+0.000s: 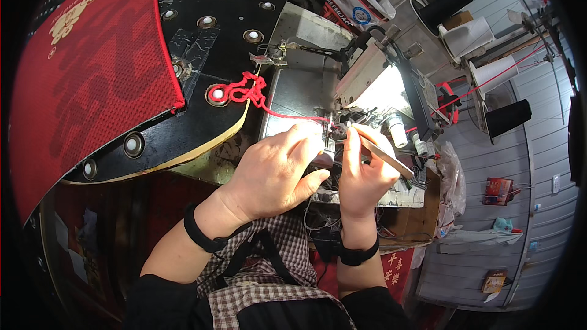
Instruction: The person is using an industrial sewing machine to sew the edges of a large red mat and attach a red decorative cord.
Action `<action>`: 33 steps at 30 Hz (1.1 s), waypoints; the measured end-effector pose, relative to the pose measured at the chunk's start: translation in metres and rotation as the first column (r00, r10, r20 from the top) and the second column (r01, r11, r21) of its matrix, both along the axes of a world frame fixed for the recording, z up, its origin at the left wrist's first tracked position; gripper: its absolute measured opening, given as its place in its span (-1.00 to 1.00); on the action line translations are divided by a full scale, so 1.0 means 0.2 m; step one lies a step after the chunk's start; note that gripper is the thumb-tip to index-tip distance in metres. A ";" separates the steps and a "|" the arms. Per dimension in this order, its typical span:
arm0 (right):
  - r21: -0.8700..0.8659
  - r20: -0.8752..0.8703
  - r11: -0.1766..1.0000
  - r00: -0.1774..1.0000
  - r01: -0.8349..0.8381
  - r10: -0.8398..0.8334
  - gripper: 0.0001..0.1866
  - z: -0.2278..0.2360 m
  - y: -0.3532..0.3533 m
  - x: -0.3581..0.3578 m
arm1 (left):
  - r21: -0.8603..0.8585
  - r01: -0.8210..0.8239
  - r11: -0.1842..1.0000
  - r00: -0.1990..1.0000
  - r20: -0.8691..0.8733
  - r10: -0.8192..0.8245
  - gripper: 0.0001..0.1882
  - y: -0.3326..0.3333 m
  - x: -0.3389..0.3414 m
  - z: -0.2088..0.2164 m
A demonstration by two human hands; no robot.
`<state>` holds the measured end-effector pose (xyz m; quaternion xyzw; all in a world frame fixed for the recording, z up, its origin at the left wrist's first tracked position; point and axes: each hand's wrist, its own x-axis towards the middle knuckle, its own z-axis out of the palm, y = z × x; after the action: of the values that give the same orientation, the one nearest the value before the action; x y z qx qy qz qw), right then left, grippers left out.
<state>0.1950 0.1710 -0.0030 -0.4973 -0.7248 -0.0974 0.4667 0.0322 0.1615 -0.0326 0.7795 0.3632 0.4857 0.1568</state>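
Studded black table [232, 18] | left hand [272, 162] palm-down, can't tell grip | right hand [365, 177] curled, grip pinching tweezers [388, 157]

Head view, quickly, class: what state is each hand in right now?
Left hand: open, thumb apart, holding nothing visible.
Right hand: closed, holding a slim tweezer-like tool.

Head-worn fisheye, facing down, hands [273, 170] near
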 end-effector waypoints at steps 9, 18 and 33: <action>-0.183 -0.403 0.973 0.914 -0.138 0.054 -0.88 0.00 -0.08 0.02 | -0.029 -0.010 1.000 0.997 0.076 0.012 -0.80 0.03 0.00 0.01; -0.224 -0.695 0.881 0.701 -0.418 0.156 -0.86 0.01 -0.20 0.04 | -0.518 0.326 0.791 0.823 0.567 0.033 -0.79 -0.01 0.00 0.10; -0.084 -0.763 0.861 0.588 -0.502 0.269 -0.83 0.02 -0.24 0.06 | -0.635 0.486 0.600 0.647 0.723 0.241 -0.86 -0.05 0.06 0.13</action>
<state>0.2078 0.1231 0.0012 -0.3855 -0.5748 0.3208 0.6466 0.0438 0.1525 -0.0069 0.3771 0.3773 0.5351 0.6551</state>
